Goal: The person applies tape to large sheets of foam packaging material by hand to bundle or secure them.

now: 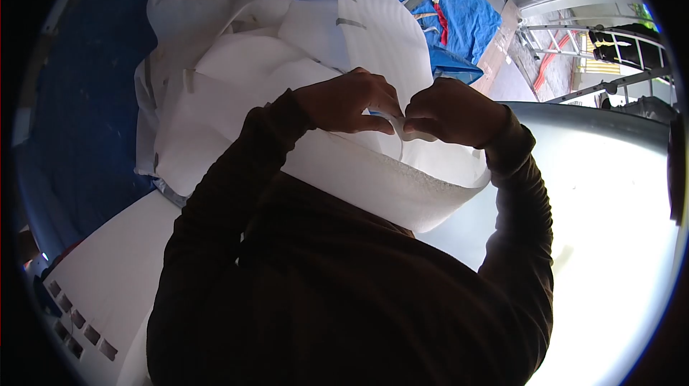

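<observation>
Two arms in dark long sleeves bend inward from the elbows. The left hand [349, 102] and right hand [451, 112] meet knuckle to knuckle, fingers curled, thumb and fingertips of each pinched shut, nearly touching.

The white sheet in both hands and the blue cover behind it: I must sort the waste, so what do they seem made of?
The white sheet looks like thin foam wrap: matte, soft folds, a pebbled, thick edge. The left hand and right hand pinch it. The blue cover looks like woven plastic tarpaulin, creased with a slight sheen; the weave is too small to confirm.
</observation>
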